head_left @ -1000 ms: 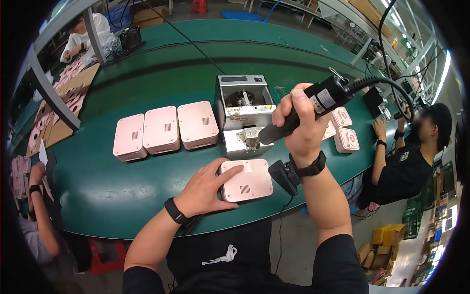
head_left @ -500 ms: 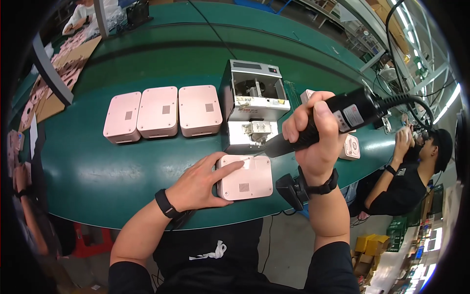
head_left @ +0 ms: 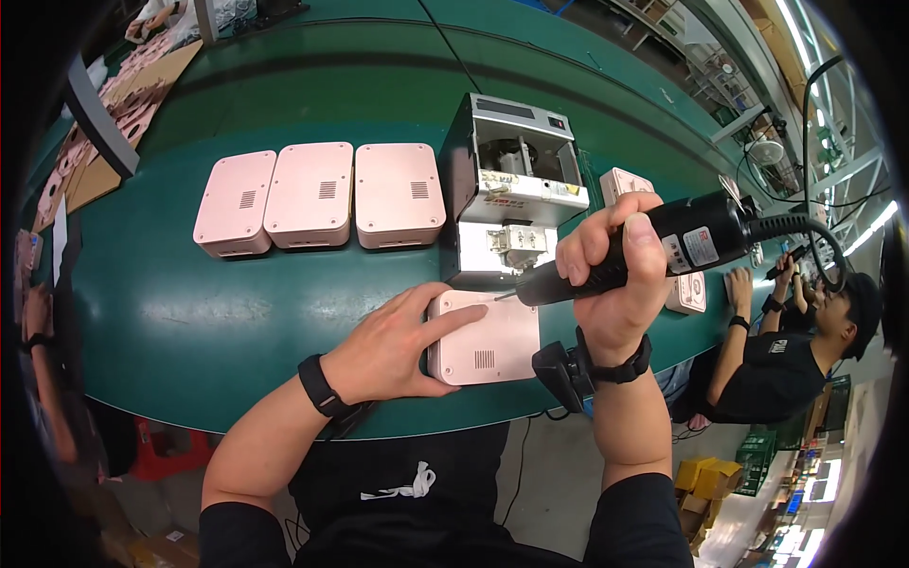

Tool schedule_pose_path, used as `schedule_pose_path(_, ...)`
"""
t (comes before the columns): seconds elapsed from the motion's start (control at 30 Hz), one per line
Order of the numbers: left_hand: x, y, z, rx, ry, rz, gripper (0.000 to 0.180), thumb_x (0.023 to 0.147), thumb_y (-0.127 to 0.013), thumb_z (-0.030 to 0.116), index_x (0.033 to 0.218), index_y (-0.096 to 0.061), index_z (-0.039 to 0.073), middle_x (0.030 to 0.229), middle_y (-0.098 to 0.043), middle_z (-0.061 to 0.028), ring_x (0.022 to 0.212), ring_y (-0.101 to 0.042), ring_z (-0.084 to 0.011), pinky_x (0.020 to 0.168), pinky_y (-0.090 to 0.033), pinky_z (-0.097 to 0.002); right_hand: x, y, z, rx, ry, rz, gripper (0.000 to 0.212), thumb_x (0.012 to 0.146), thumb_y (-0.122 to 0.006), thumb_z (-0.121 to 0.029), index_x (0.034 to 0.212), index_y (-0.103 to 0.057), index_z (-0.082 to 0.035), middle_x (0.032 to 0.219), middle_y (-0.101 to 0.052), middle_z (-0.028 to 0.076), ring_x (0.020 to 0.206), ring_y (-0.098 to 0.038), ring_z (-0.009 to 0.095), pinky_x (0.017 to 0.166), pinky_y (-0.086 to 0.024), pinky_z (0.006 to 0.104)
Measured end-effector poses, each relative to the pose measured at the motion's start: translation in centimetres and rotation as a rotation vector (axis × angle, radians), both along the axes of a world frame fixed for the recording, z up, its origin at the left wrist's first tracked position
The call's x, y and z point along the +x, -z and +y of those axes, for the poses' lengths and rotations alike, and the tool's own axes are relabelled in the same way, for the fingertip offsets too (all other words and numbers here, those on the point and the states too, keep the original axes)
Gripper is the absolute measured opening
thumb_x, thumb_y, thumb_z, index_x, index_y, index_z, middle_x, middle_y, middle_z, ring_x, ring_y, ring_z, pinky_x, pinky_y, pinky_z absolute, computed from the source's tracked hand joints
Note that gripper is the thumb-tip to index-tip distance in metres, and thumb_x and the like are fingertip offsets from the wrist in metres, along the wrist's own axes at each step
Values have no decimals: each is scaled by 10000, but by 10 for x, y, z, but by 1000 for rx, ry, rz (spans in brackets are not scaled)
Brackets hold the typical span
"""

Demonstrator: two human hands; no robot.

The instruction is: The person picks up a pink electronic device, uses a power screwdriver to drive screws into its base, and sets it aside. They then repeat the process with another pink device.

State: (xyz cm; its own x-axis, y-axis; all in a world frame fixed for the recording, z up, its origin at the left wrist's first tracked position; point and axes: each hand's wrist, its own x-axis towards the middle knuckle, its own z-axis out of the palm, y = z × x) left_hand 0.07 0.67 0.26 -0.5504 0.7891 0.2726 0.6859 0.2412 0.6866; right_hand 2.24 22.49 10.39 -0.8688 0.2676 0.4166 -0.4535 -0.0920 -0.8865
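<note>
Pink rounded box (head_left: 488, 341) under left hand (head_left: 388, 346), apparently smooth.

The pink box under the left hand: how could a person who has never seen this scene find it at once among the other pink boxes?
Start at the green table and find the grey machine in its middle. Just in front of the machine, near the table's closest edge, lies one pink box with the left hand resting on it. Unlike the three pink boxes in a row further back, it lies alone, and the black electric screwdriver points at it.
</note>
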Motion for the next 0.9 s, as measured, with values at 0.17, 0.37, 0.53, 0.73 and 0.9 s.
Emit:
schedule_pose_path(0.17, -3, 1, 0, 22, 6, 12, 876, 615, -873, 272, 1412, -513, 237, 1309, -481, -159, 1178, -545, -359, 988, -488, -440, 0, 2, -2, -7, -44, 6, 208, 956, -502, -265, 1010, -467, -67, 672, -491, 51, 507, -469, 151, 517, -433, 320)
schedule_pose_path(0.37, -4, -1, -2, 21, 13, 13, 839, 606, -883, 271, 1379, -561, 216, 1300, -502, -157, 1167, -560, -360, 972, -499, -434, 1, -8, -3, 74, -126, -27, 212, 957, -505, -275, 1010, -465, -73, 673, -486, 48, 509, -465, 148, 517, -433, 326)
schedule_pose_path(0.53, -2, 2, -3, 12, 3, 25, 843, 617, -880, 301, 1390, -549, 234, 1293, -509, -157, 1167, -561, -358, 976, -499, -432, 2, -31, 11, -31, -144, 91, 217, 962, -509, -286, 1018, -469, -80, 678, -485, 39, 520, -467, 148, 537, -426, 325)
schedule_pose_path(0.73, 0, 5, -4, 17, -9, 47, 857, 617, -881, 323, 1399, -537, 252, 1302, -503, -157, 1169, -560, -360, 982, -497, -430, -21, -24, 10, 12, 68, 55, 232, 971, -496, -315, 1016, -472, -89, 676, -473, 22, 517, -460, 141, 550, -409, 313)
schedule_pose_path(0.9, -2, 6, -3, 21, -4, 28, 854, 617, -883, 323, 1396, -539, 252, 1313, -496, -157, 1179, -555, -361, 981, -497, -429, -5, -26, 3, -31, 18, -19, 245, 969, -495, -333, 1007, -464, -93, 676, -471, 23, 514, -461, 140, 537, -408, 316)
